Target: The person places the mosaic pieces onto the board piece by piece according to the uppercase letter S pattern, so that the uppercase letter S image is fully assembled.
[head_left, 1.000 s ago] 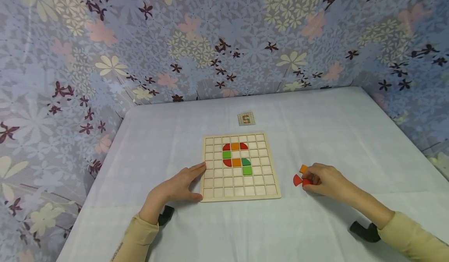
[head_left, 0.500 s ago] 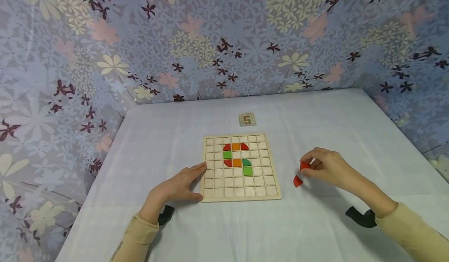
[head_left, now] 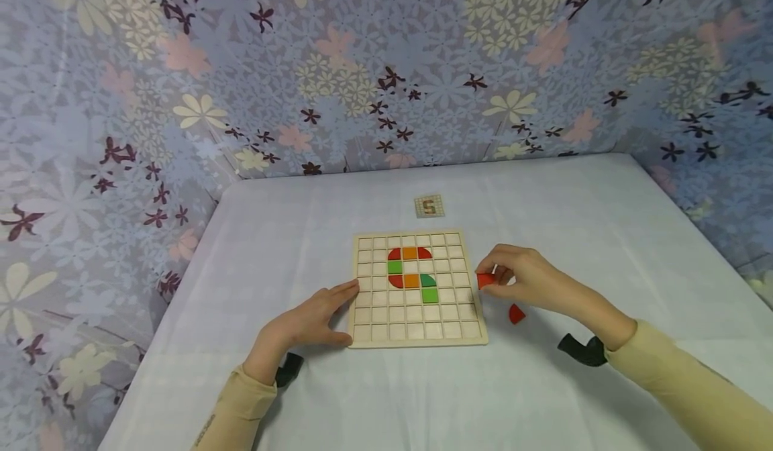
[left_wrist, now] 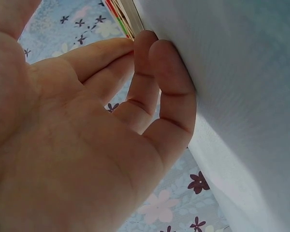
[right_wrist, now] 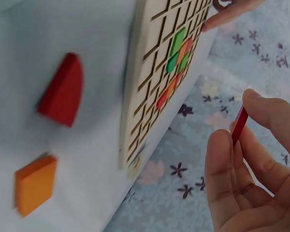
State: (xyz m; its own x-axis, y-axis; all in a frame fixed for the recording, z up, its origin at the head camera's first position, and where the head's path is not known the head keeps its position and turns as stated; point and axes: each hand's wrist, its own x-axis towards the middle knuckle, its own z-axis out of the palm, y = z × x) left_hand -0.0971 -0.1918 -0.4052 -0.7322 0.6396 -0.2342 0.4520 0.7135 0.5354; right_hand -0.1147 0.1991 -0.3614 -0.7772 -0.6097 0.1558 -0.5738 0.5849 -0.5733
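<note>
My right hand (head_left: 522,275) pinches a red tile (head_left: 486,280) between thumb and fingers, just beyond the right edge of a wooden grid board (head_left: 377,333). In the right wrist view the same tile (right_wrist: 239,124) appears edge-on. Several red, orange and green tiles, among them a lower green square (head_left: 430,295), form a curved shape in the board's cells. My left hand (head_left: 308,317) rests at the board's left side, its fingertips and thumb touching the frame. Its palm (left_wrist: 72,140) fills much of the left wrist view, holding nothing.
One loose red quarter-round tile (head_left: 516,314) lies right of the board. An orange square tile (right_wrist: 36,186) near it shows in the right wrist view, while the hand hides it from the head camera. Behind the board lies a small patterned card (head_left: 429,206). A floral wall borders the white-covered table.
My right hand has lifted one red tile from the loose pieces and carried it left to the board's edge. The left hand stays in place.
</note>
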